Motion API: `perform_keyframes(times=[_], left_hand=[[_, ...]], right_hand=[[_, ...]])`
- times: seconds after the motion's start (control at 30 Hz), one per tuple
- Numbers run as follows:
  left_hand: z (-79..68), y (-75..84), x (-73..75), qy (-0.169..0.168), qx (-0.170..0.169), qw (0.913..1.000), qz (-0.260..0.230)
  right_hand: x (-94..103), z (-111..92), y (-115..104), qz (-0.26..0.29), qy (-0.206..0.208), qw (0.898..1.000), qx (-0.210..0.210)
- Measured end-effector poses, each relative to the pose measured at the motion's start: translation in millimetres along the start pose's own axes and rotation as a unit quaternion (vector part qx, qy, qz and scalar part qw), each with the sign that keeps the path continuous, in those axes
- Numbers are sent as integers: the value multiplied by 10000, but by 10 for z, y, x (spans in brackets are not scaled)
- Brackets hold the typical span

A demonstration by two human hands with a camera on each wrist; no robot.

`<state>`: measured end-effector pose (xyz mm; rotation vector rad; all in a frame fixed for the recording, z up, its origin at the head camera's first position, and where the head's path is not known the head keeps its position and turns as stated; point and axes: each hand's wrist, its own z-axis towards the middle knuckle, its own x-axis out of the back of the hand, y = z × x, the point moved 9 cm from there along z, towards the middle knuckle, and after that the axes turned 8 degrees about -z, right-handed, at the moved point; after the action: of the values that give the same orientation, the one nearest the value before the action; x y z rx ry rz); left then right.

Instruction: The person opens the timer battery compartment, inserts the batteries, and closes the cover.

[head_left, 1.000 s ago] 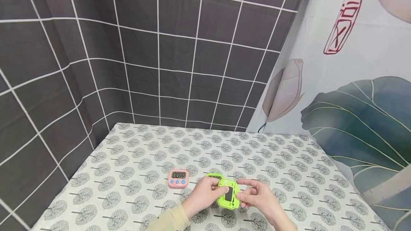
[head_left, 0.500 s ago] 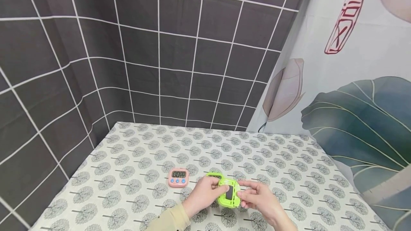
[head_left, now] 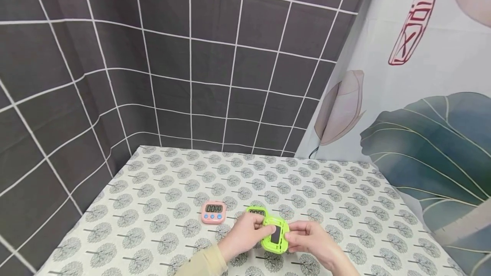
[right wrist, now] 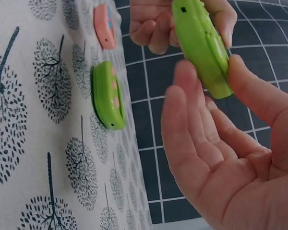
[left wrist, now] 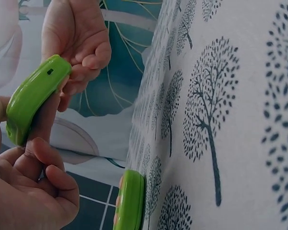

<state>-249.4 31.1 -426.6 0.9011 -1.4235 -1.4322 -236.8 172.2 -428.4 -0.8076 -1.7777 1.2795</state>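
Observation:
In the head view a lime-green digital timer (head_left: 271, 245) is held above the table, its back turned up with a dark rectangle on it. My left hand (head_left: 243, 231) grips its left side, thumb on the back and fingers underneath. From the opposite side my right hand (head_left: 315, 242) pinches the timer's edge between thumb and index finger, as the right wrist view also shows on the green timer (right wrist: 201, 43). Behind the held one, a second green timer (head_left: 256, 209) lies face up on the table, partly hidden by it and by my left hand.
A pink timer (head_left: 213, 212) with blue buttons lies on the table left of my hands, its display reading zeros. The tree-print tablecloth (head_left: 165, 220) covers the table. A dark checked curtain (head_left: 215, 63) hangs behind, and a white printed curtain (head_left: 383, 84) at the right.
The held green timer has shifted slightly right and tilted a little. My right index finger, stretched along its top corner before, now bends in at the edge nearer the thumb.

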Motion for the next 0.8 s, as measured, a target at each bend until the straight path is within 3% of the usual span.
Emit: perform_keyframes(times=[0.33,0.53,0.8], left_hand=[[-2,41,-14,68,-278,9991,306],[-18,47,-47,-163,-262,9993,219],[-23,68,-74,-479,-349,9982,-28]], right_hand=[[-6,-19,4,53,-166,9998,39],[-24,-15,-10,12,-350,9993,153],[-8,-28,-54,-210,-143,9996,144]])
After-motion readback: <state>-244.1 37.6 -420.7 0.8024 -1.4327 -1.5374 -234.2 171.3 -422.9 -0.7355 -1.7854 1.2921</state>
